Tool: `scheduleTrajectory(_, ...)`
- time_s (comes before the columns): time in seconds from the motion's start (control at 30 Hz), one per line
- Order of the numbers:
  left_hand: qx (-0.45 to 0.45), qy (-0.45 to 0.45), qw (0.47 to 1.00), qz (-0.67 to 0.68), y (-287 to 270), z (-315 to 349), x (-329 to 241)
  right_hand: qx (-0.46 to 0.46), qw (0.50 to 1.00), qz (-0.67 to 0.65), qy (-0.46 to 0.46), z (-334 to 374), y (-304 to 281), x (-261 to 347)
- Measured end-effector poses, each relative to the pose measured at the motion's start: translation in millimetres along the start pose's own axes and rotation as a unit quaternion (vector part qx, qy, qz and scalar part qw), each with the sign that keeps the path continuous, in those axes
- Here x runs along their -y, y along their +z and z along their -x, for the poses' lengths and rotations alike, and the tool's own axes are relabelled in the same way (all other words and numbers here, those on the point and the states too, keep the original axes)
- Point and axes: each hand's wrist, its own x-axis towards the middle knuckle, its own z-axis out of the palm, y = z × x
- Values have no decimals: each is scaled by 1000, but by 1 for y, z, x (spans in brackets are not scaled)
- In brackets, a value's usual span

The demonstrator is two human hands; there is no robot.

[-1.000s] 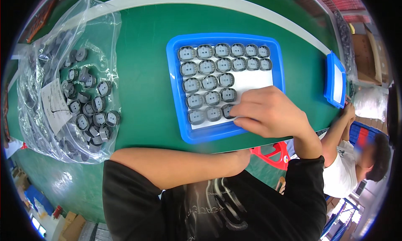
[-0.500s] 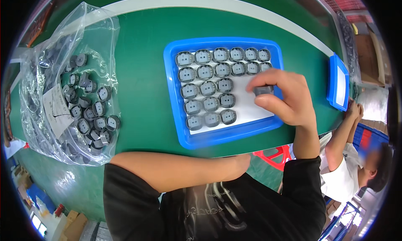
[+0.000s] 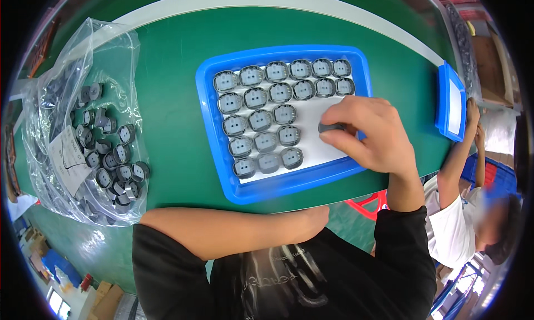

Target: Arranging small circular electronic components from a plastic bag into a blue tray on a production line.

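Observation:
My right hand (image 3: pixel 372 132) is over the right part of a blue tray (image 3: pixel 208 114). Its thumb and forefinger pinch a small dark grey plastic part (image 3: pixel 330 127), seen edge-on above the tray's white bottom. Rounded grey plastic parts (image 3: pixel 276 71) of like size stand in rows in the tray. Two rows fill the far side, and shorter rows lie at the left. My left forearm (image 3: pixel 233 226) rests along the near table edge. At its end is my left hand (image 3: pixel 316 219), with the fingers hidden from sight.
On the left of the green table (image 3: pixel 167 114) lies a clear plastic bag (image 3: pixel 114 42) of loose grey parts, with a white label (image 3: pixel 68 159). Another blue tray (image 3: pixel 443 106) stands at the far right. A person in white (image 3: pixel 449 231) sits there, and a red stool (image 3: pixel 371 206) shows below the table.
The held part has turned edge-on and shifted slightly left over the tray with my right hand. The view has shifted a little. At the right, the other person's hands have moved.

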Motion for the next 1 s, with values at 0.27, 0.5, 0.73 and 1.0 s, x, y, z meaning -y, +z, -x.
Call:
scheduleTrajectory(0.27,67,-4,980,189,-10,-1,0,99,994,55,5,1,-2,1)
scheduleTrajectory(0.5,-19,-3,985,169,0,4,3,53,992,77,83,1,-1,13)
scheduleTrajectory(0.73,17,37,984,175,1,-1,-1,35,992,115,38,-1,8,8)
scheduleTrajectory(1.0,96,44,960,260,-6,-5,4,37,992,118,32,0,12,8)
